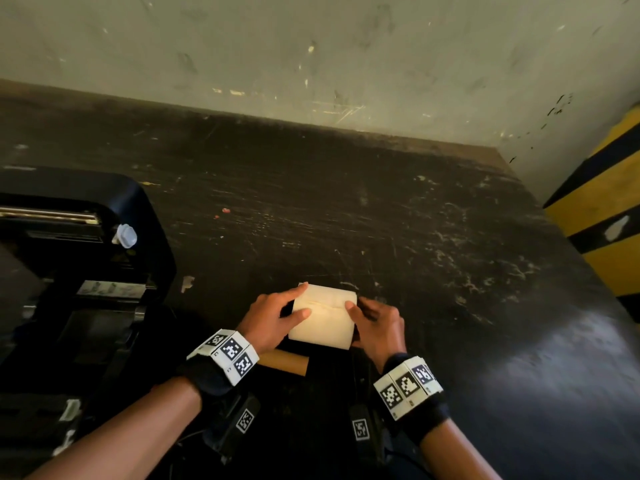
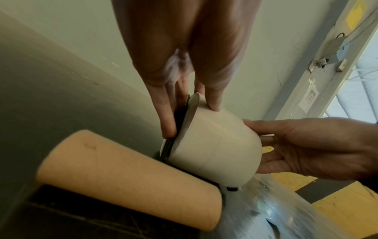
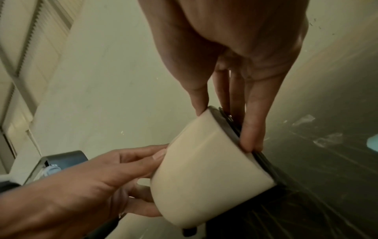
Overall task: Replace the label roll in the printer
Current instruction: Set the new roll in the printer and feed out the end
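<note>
A cream label roll point(image 1: 323, 317) point(image 2: 216, 145) point(image 3: 204, 174) is held just above the dark table, between both hands. My left hand point(image 1: 277, 315) point(image 2: 184, 103) grips its left end, thumb on the paper and fingers against a black flange point(image 2: 174, 137). My right hand point(image 1: 372, 322) point(image 3: 229, 122) grips its right end the same way, fingers on a black flange point(image 3: 255, 158). An empty brown cardboard core point(image 1: 285, 362) point(image 2: 131, 177) lies on the table just in front of the roll. The black printer point(image 1: 76, 271) stands open at the left.
The scratched dark table point(image 1: 381, 220) runs back to a pale wall. A yellow and black striped post point(image 1: 606, 209) stands at the right edge. A small white knob point(image 1: 125, 236) sits on the printer's raised lid.
</note>
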The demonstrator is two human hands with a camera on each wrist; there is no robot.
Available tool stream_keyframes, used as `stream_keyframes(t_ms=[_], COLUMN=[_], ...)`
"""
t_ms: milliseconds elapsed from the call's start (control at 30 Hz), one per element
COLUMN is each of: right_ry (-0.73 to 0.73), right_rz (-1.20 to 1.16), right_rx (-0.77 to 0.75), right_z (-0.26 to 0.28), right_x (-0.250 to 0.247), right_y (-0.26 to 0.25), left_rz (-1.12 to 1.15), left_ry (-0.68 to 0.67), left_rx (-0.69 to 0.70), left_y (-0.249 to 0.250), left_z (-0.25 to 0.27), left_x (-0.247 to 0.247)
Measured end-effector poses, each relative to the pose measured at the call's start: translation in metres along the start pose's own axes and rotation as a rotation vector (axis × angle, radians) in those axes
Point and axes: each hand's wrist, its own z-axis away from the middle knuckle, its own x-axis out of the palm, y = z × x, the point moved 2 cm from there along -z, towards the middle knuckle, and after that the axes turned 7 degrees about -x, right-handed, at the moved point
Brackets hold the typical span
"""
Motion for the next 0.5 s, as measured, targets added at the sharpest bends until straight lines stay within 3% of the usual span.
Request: stream_keyframes(t_ms=[267,500], right_ry=[-0.008,-0.124], right_rz=[-0.026,-0.052], right_rx=[0.003,-0.208], right_z=[0.021,0.068], right_x=[0.004,0.029], right_y=[-0.004,-0.059], left_rz=[0.026,0.057], left_ry=[0.025,0.175], left_rx=[0.008,0.082], left_y=[-0.001,-0.001], left_z=[0.026,0.089], left_x=[-0.006,-0.076])
